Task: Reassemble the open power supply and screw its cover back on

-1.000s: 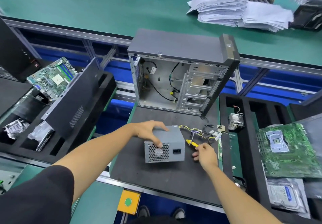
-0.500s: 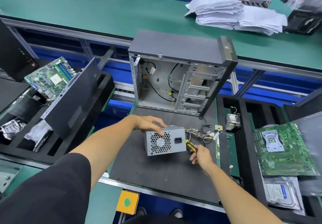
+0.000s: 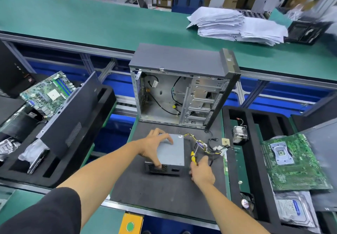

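Head view. Factory assembly line; green-topped counter (image 3: 91, 20) runs across the back, with a messy stack of white papers (image 3: 237, 26) on it and cardboard boxes behind. Nearer, a dark anti-static mat (image 3: 164, 193) covers the work surface.

Grey power supply (image 3: 171, 153) lies on the mat, fan grille facing the person, its wire bundle (image 3: 202, 145) trailing right. Left hand (image 3: 155, 147) is spread over the top, fingers curled on its edges, thumb at the grille. Right hand (image 3: 201, 171) grips a yellow-handled screwdriver (image 3: 193, 158) just beside the unit's right side.

Open desktop case (image 3: 182, 91) stands upright behind the power supply, side panel off, loose cables inside.

Black foam trays (image 3: 237, 117) flank the mat: motherboard (image 3: 295, 162) and hard drive (image 3: 293, 210) at right, another motherboard (image 3: 48, 92) at left.
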Demonstrator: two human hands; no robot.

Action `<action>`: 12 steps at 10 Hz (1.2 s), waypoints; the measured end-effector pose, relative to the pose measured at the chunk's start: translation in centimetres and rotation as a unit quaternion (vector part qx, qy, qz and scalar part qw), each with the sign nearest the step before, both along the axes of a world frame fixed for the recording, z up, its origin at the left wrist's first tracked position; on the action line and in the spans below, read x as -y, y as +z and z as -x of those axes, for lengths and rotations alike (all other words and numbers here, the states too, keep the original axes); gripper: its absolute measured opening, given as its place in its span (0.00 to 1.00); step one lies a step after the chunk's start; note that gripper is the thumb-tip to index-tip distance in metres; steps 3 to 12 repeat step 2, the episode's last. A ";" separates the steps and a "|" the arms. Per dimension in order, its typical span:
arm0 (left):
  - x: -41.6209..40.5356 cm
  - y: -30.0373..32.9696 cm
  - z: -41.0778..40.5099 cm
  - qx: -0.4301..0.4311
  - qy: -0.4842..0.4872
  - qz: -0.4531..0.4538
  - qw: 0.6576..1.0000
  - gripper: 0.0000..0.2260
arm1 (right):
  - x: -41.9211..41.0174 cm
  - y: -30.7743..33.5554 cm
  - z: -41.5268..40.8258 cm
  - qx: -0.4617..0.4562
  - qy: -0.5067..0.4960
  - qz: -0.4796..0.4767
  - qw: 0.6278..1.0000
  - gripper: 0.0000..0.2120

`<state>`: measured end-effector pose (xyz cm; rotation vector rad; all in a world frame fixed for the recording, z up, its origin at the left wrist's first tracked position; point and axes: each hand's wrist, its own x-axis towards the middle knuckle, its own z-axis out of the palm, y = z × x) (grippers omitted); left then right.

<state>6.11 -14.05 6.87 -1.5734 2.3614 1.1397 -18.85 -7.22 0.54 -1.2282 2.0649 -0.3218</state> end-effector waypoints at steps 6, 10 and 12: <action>-0.6 -1.6 -0.3 -0.039 -0.006 0.037 0.999 0.41 | -0.2 -2.0 0.6 -0.073 0.204 -0.033 0.976 0.12; -0.6 -1.6 -0.3 -0.039 -0.006 0.037 0.999 0.41 | -0.2 -2.0 0.6 -0.073 0.204 -0.033 0.976 0.12; -0.6 -1.6 -0.3 -0.039 -0.006 0.037 0.999 0.41 | -0.2 -2.0 0.6 -0.073 0.204 -0.033 0.976 0.12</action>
